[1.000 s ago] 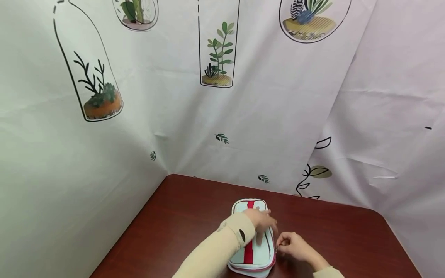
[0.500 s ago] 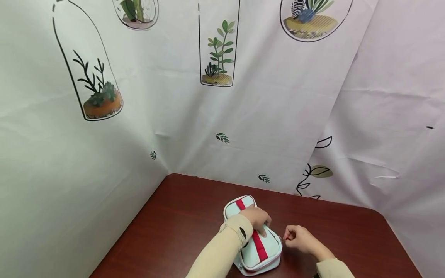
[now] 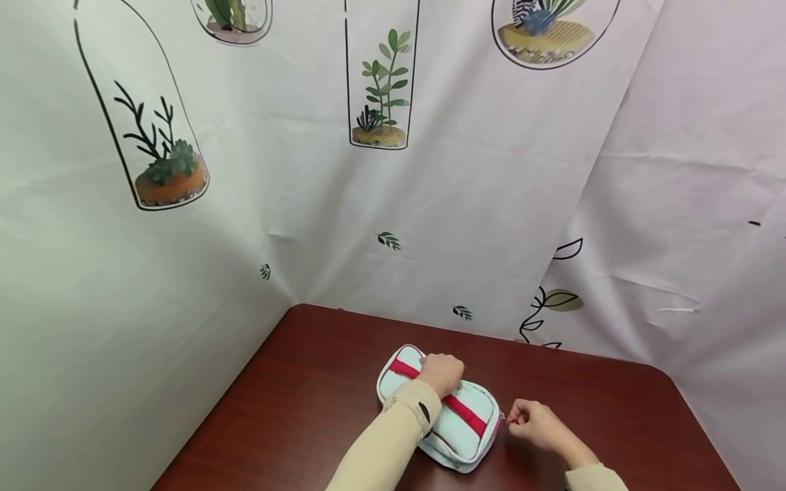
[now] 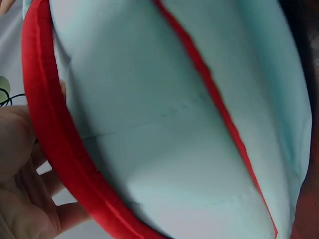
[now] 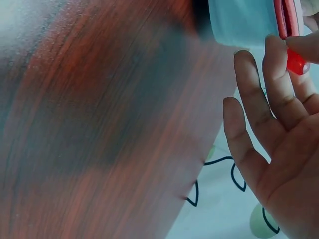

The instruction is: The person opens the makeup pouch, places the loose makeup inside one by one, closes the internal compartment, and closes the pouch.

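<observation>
A light-blue zipped pouch (image 3: 469, 436) with a red strap (image 3: 464, 414) lies slantwise on the table. My left hand (image 3: 441, 374) grips it near the middle of its upper side, with the strap (image 4: 55, 129) crossing in front of the fingers in the left wrist view. At the pouch's right end, my right hand (image 3: 539, 424) pinches a small red zipper pull (image 5: 297, 62) between thumb and forefinger. The other fingers of that hand (image 5: 289, 134) are spread out loosely in the right wrist view. The left fingertips are partly hidden behind the strap.
The dark red-brown wooden table (image 3: 295, 409) has a rounded far edge. White cloth (image 3: 491, 204) printed with plants in jars hangs behind it and along the left side.
The pouch has turned counter-clockwise, its far end swinging left and its near end right. My left hand has closed over it; my right hand has shifted slightly right and up with the pull.
</observation>
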Demonstrator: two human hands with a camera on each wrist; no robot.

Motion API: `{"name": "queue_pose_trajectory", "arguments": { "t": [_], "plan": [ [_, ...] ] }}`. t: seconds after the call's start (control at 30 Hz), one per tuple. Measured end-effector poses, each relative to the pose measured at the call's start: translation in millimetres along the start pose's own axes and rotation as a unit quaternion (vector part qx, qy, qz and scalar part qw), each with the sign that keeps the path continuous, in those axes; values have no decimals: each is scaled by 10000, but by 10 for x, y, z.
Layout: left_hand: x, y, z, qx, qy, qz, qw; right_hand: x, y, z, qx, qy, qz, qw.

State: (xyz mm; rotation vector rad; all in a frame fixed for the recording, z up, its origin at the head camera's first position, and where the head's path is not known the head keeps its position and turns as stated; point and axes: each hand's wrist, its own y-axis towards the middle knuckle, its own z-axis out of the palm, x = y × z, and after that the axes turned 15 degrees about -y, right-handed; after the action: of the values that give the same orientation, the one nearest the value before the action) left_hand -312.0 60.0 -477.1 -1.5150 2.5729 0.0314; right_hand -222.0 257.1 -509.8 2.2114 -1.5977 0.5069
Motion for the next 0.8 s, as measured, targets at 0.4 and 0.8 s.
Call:
{"name": "queue_pose_trajectory", "arguments": {
  "t": [0.4,0.8],
  "plan": [
    [-53,-23,43,-453,-259,-816,9953,133,-190,98,210,57,-173,9996],
    [45,-54,82,-501,-214,-1365,9891,484,-194,361,473,751,-354,9954]
  ]
}}
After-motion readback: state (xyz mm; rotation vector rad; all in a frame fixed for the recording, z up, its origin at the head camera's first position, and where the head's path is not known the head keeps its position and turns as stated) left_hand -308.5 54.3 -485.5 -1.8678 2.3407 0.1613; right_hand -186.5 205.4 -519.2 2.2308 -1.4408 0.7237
